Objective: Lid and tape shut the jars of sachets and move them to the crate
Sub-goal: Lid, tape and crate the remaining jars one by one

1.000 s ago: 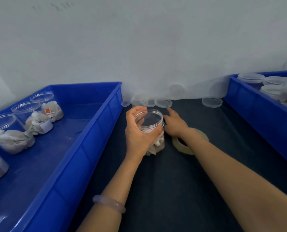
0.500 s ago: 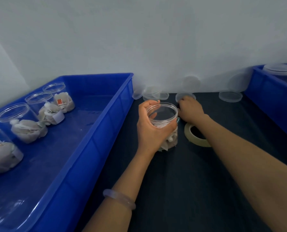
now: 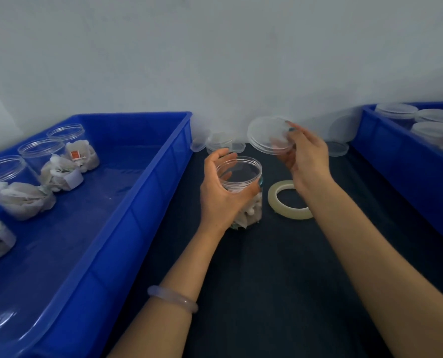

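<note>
A clear open jar [image 3: 243, 171] with white sachets in its bottom stands on the dark table, and my left hand [image 3: 221, 192] grips it round the side. My right hand [image 3: 305, 161] pinches a clear round lid [image 3: 268, 135] by its edge, held tilted in the air just above and right of the jar's mouth. A roll of clear tape [image 3: 287, 200] lies flat on the table right of the jar, partly under my right wrist.
The blue crate on the left [image 3: 127, 202] holds several open jars of sachets [image 3: 57, 164]. Spare clear lids [image 3: 220, 143] lie against the back wall, one more [image 3: 338, 148] further right. A second blue crate [image 3: 396, 156] at the right holds lidded jars [image 3: 396, 112].
My right hand took a lid from the row at the back wall and lifted it up toward the jar. My left hand has kept hold of the jar.
</note>
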`<action>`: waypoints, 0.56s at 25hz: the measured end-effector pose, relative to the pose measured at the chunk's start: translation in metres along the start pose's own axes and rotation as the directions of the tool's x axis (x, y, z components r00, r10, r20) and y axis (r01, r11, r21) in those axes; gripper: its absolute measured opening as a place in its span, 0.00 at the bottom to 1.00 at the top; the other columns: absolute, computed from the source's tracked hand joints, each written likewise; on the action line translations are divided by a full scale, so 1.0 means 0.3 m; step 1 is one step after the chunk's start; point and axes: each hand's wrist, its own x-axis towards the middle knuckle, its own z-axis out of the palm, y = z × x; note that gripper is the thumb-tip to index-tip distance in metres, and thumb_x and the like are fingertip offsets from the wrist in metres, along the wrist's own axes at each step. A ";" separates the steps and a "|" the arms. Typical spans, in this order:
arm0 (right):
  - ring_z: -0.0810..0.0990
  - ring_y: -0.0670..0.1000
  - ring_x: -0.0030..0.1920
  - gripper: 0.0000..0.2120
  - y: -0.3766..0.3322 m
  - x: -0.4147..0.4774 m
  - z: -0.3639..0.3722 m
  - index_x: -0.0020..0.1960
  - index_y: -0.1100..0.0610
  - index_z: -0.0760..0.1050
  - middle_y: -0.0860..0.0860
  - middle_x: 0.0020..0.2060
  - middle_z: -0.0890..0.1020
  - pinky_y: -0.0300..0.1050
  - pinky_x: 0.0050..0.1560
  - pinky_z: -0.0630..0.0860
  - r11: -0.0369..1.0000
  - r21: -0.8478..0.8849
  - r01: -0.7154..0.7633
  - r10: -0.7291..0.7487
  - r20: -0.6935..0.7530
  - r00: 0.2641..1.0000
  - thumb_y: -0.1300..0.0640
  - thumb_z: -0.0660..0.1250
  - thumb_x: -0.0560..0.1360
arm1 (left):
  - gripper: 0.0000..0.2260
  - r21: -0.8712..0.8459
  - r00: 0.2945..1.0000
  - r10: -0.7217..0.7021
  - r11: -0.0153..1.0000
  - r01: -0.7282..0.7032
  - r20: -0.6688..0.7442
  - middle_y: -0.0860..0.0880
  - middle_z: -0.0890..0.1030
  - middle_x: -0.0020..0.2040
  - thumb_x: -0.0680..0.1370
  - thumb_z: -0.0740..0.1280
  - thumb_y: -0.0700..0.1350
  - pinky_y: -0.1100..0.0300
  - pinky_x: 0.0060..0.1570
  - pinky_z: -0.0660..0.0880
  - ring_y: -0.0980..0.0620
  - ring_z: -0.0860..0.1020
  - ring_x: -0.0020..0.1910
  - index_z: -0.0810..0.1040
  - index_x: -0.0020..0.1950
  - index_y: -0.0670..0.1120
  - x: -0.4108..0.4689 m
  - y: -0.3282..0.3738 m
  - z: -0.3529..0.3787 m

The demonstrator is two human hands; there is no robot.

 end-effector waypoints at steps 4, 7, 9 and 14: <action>0.84 0.46 0.38 0.11 -0.023 -0.127 0.035 0.54 0.55 0.84 0.47 0.40 0.86 0.37 0.34 0.77 0.902 -0.419 0.105 -0.006 0.230 0.973 0.62 0.63 0.80 | 0.38 -0.015 1.000 0.013 1.000 -0.013 -0.005 0.66 0.76 0.62 0.65 0.80 0.56 0.69 0.56 0.74 0.63 0.77 0.62 0.65 0.70 0.61 -0.014 0.017 0.014; 0.81 0.44 0.39 0.11 -0.018 -0.166 0.031 0.56 0.47 0.83 0.43 0.41 0.85 0.40 0.36 0.75 0.610 -0.693 0.385 -0.239 0.302 0.923 0.54 0.63 0.80 | 0.43 -0.045 0.999 0.035 0.998 -0.035 0.002 0.65 0.74 0.65 0.64 0.81 0.56 0.70 0.57 0.73 0.63 0.75 0.65 0.64 0.73 0.58 -0.024 0.028 0.019; 0.80 0.42 0.38 0.12 -0.024 -0.175 0.031 0.56 0.45 0.83 0.41 0.41 0.84 0.39 0.34 0.72 0.467 -0.765 0.444 -0.305 0.331 0.893 0.52 0.62 0.79 | 0.43 -0.072 0.999 0.034 0.997 -0.032 0.028 0.65 0.75 0.65 0.64 0.81 0.56 0.71 0.57 0.73 0.62 0.75 0.65 0.64 0.74 0.54 -0.032 0.033 0.023; 0.81 0.45 0.50 0.12 -0.002 -0.150 0.009 0.59 0.52 0.82 0.44 0.48 0.83 0.37 0.43 0.75 0.616 -0.734 0.285 -0.060 0.317 0.947 0.55 0.63 0.80 | 0.37 -0.081 0.999 0.022 0.997 -0.018 0.048 0.70 0.75 0.59 0.67 0.76 0.58 0.72 0.54 0.73 0.64 0.77 0.60 0.67 0.71 0.50 -0.047 0.040 0.032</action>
